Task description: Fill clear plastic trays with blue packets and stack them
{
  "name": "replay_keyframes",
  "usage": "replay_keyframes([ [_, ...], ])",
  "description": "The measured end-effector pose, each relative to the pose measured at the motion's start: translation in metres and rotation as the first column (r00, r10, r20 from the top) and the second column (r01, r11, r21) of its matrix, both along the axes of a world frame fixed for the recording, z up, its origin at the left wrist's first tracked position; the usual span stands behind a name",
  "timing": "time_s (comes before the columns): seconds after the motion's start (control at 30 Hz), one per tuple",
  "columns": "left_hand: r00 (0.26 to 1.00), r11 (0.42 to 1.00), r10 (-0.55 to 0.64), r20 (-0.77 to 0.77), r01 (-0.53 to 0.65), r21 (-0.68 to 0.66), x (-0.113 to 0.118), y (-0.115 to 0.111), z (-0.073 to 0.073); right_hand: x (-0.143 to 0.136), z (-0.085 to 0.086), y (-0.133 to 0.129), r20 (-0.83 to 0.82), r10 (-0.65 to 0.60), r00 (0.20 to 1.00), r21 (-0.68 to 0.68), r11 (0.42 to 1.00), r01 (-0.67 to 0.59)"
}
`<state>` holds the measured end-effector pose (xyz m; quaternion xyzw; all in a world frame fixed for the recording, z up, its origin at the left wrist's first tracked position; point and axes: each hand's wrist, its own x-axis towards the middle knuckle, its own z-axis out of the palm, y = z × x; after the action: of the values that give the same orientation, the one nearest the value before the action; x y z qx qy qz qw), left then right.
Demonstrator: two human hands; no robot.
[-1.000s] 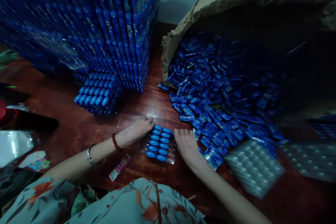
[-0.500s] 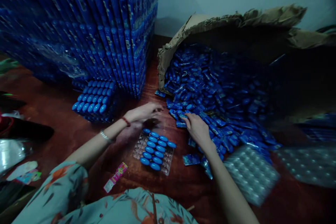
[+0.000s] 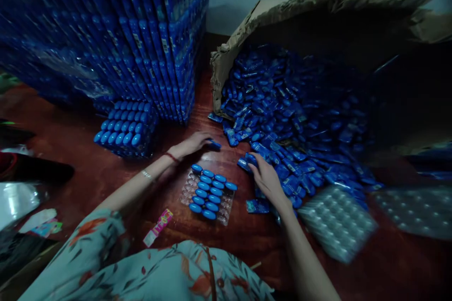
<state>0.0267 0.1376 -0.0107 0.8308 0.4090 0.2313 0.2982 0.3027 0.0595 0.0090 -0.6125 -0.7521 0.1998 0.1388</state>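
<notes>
My left hand (image 3: 197, 142) is closed on a small shiny blue packet (image 3: 214, 145), whose end sticks out past the fingertips. My right hand (image 3: 265, 174) grips blue packets (image 3: 243, 163) at the near edge of a spilled heap (image 3: 273, 103); how many it has is unclear. Just below my hands lies a clear plastic tray (image 3: 225, 211) with dimples. Two columns of blue oval pieces (image 3: 208, 193) sit in its middle, with one more at each upper corner. Bare dimples show along both sides.
The heap pours from a torn cardboard box (image 3: 221, 73). A tall stack of blue packs (image 3: 151, 47) stands at the left, with a shorter filled stack (image 3: 122, 127) before it. Clear dimpled trays (image 3: 339, 225) lie at the right. A pink wrapper (image 3: 158, 228) lies nearer me.
A blue packet now shows in my left hand, which was blurred before. My right hand has drawn packets slightly leftward off the heap's edge. The whole view has shifted a little.
</notes>
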Motion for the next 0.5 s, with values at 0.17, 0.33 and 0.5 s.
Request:
replay_keyframes([
  [0.17,0.883,0.877,0.466,0.047,-0.454,-0.159,-0.075,-0.078,0.010,0.012,-0.019,-0.061,-0.551,-0.374,0.746,-0.278,0.925,0.259],
  [0.33,0.854,0.823,0.520,0.032,-0.491,-0.286,-0.084,-0.148,0.014,-0.004,-0.021,-0.098,-0.483,-0.230,0.845,-0.218,0.966,0.139],
  [0.5,0.889,0.892,0.451,0.075,-0.446,-0.074,-0.051,-0.165,0.016,-0.013,-0.018,-0.106,-0.344,-0.123,0.931,-0.072,0.992,0.104],
])
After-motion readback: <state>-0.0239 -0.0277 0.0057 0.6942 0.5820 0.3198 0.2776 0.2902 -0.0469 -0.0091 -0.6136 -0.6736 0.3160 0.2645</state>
